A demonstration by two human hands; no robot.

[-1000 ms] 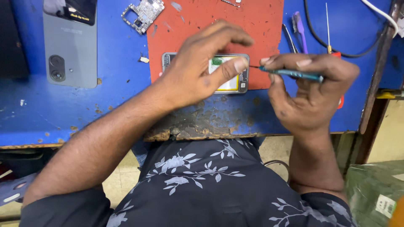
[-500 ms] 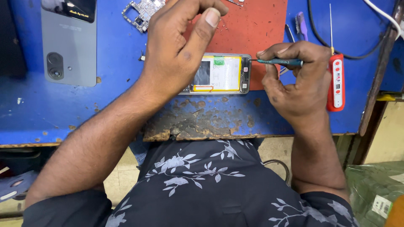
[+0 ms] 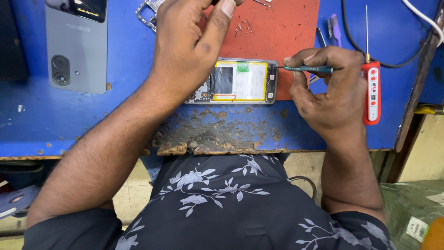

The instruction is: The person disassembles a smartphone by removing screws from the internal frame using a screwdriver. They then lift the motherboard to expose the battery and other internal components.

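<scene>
Opened smartphone [image 3: 238,81]: back cover off, yellow-edged battery and circuit board exposed, lying flat across the lower edge of a red work mat [image 3: 277,32] on a blue tabletop [image 3: 129,115]. Right hand [image 3: 330,95]: fingers closed around a teal-handled screwdriver [image 3: 307,69], held level, tip at the right end of the phone. Left hand [image 3: 189,46]: raised over the left part of the phone and the mat, fingers curled with the thumb up; it covers the phone's left end, and whether it holds anything cannot be told. Tiny loose screws [image 3: 243,28]: scattered on the mat above the phone. Grey phone back cover [image 3: 76,51] with camera ring: flat on the tabletop, well to the left. Metal frame piece [image 3: 147,11]: at the top edge, partly hidden by the left hand. Red probe tool [image 3: 371,92] with thin metal tip: just right of the right hand, partly behind it. Purple-handled brush [image 3: 334,28] and black cable [image 3: 365,48]: upper right. Tabletop front edge [image 3: 217,139]: paint worn, surface chipped and crusted. Person's dark floral shirt [image 3: 231,203]: below.
</scene>
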